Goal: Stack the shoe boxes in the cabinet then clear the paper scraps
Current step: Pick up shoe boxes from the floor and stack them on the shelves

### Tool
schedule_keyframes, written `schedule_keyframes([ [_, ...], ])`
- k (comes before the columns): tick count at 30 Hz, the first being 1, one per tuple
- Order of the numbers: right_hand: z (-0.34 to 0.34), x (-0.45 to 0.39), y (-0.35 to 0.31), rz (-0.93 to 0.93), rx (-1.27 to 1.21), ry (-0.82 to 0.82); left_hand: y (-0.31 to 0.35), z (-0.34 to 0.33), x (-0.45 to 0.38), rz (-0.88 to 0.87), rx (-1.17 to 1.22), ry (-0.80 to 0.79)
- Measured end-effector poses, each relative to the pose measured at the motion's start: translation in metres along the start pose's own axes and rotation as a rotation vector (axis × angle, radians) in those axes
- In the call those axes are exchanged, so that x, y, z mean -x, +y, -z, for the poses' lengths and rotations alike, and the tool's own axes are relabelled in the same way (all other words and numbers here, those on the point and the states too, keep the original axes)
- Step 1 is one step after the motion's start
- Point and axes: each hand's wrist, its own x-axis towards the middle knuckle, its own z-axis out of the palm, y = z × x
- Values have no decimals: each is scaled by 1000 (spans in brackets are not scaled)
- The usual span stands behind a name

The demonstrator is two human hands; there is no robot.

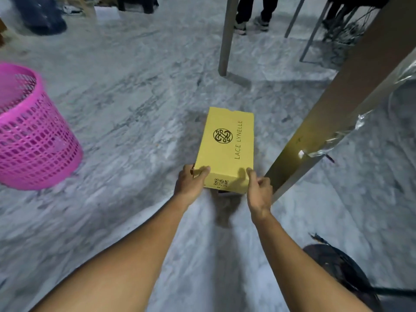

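Yellow cardboard shoe box lies out on the marble floor just beside the cabinet door, with the left hand and right hand clamped on its near corners, so stacking looks under way, and next comes lifting it into the cabinet.

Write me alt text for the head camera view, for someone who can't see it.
Two bare hands, left hand and right hand, grip the near end of a yellow shoe box above a grey marbled floor. A pink mesh basket stands at left; a brown panel slants at right.
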Motion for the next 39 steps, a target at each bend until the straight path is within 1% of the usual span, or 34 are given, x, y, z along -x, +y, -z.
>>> schedule_keyframes([
  [4,-4,2,0,-198,-234,-106,-14,6,-3,-33,11,67],
  [7,3,15,13,-319,-387,-251,-25,11,7,31,102,41],
  [9,10,24,24,-350,-436,-326,-33,24,15,105,163,2],
  [12,17,47,27,-314,-437,-398,-40,51,30,146,291,-71],
  [14,17,63,27,-278,-460,-457,-42,70,43,154,326,-132],
  [17,7,94,10,-208,-491,-561,-40,111,59,166,395,-217],
  [19,-4,114,-4,-153,-483,-645,-30,141,75,132,469,-259],
  [22,-25,143,-27,-72,-441,-786,-21,187,97,73,536,-205],
  [26,-59,173,-81,15,-450,-939,-22,255,132,21,567,-62],
  [29,-89,196,-148,54,-534,-982,-32,304,174,36,579,-11],
  [32,-115,226,-203,143,-532,-1027,-43,339,217,40,609,10],
  [34,-126,256,-218,212,-552,-1075,-43,360,241,-17,647,118],
  [36,-131,299,-226,239,-581,-1129,-35,386,264,-70,679,257],
  [39,-140,362,-233,267,-604,-1289,-24,425,306,-140,668,403],
])
